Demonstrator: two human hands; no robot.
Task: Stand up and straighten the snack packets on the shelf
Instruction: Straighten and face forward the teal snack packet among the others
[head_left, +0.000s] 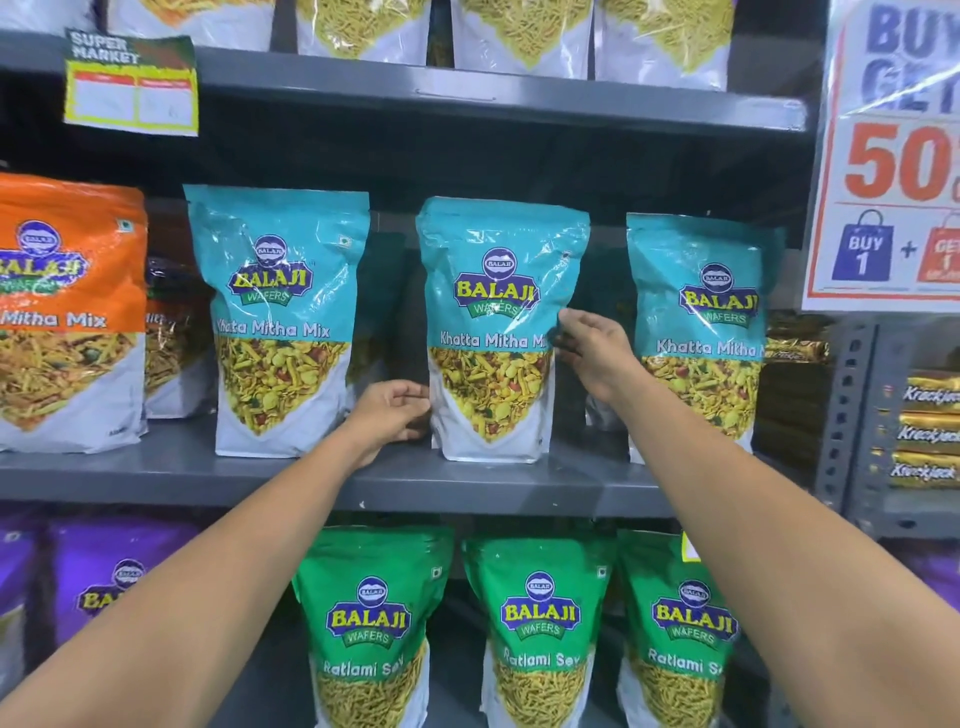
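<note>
I see a grey metal shop shelf (182, 470) between other stocked tiers, carrying an orange packet (67, 312) and three teal packets, a promo sign to the right. My left hand (387, 413) pinches the middle teal packet (493, 332) low at its edge, my right hand (592, 345) clamps its other side. Tugging unevenly, I judge, could twist it or topple it off the shelf's front lip.

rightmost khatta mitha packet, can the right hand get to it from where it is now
Probably yes. The right hand is at the middle teal packet's right edge, and only an open gap separates it from the rightmost teal packet, which stands upright at the shelf front.
</note>
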